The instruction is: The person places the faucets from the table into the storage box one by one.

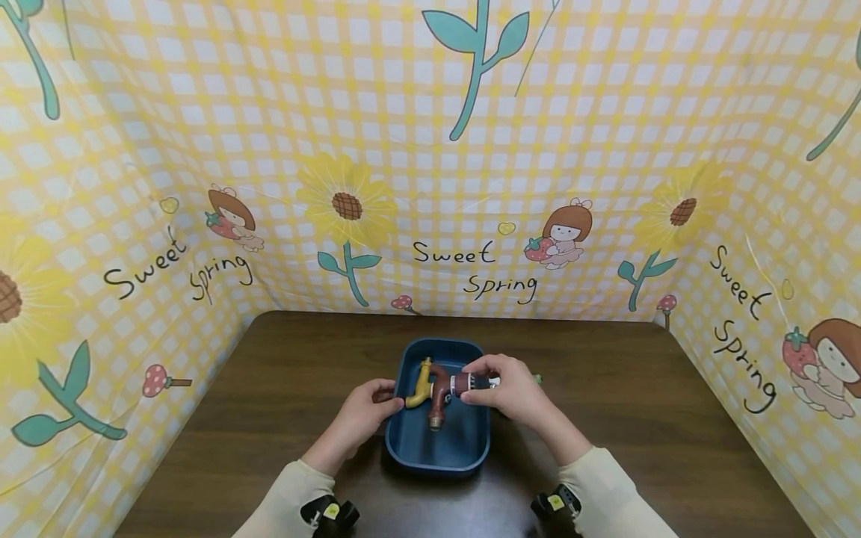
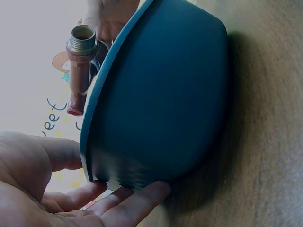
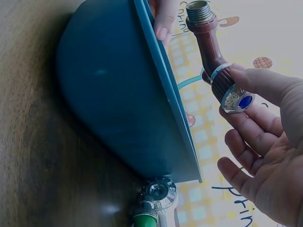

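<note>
My right hand [image 1: 509,385] pinches the ribbed knob of a brownish-red water tap [image 3: 208,45] between thumb and fingers. This tap has a threaded metal end and a blue dot on the knob, and is held above the rim of a blue plastic basin [image 1: 437,452]. A yellow tap [image 1: 422,385] lies in the basin, partly covered by the brownish-red one. At the basin's left side my left hand [image 1: 366,411] grips the rim, with the thumb at the edge and the fingers [image 2: 137,203] against the outer wall.
Beyond the basin's right side lies another tap with a green part [image 3: 146,220] and a round ribbed knob [image 3: 160,191]; the right hand mostly hides it in the head view. The dark wooden table [image 1: 269,403] is enclosed by yellow checked cloth [image 1: 430,187] at back and sides.
</note>
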Available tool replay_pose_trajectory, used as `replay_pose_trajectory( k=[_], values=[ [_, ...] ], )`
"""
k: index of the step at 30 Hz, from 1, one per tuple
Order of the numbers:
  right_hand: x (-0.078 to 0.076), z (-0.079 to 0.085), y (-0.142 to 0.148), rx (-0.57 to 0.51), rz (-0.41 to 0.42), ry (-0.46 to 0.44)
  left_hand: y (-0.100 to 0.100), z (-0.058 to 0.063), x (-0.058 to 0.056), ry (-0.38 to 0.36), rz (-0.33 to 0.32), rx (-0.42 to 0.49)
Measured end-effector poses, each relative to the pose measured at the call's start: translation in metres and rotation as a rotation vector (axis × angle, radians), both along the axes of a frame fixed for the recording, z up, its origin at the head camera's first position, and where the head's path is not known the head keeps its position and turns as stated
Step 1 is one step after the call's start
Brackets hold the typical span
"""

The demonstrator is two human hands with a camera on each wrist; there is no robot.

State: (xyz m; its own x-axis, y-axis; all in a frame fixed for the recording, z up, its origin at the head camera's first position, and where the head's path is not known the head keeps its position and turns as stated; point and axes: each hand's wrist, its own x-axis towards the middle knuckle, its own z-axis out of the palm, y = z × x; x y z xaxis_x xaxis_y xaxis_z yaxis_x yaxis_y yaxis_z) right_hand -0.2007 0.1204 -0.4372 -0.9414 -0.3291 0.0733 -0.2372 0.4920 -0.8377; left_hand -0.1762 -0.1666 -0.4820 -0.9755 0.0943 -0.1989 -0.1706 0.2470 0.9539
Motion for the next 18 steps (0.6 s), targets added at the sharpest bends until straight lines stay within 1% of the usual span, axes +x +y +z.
replay_pose_trajectory(
  k=[11,18],
  values=[
    [-0.003,-0.004,-0.006,-0.003,0.053,-0.012,0.000,0.001,0.001,-0.004,0.003,0.018],
    [-0.004,-0.007,-0.011,0.002,0.083,-0.019,0.000,0.000,0.000,0.002,0.005,0.011]
  ],
)
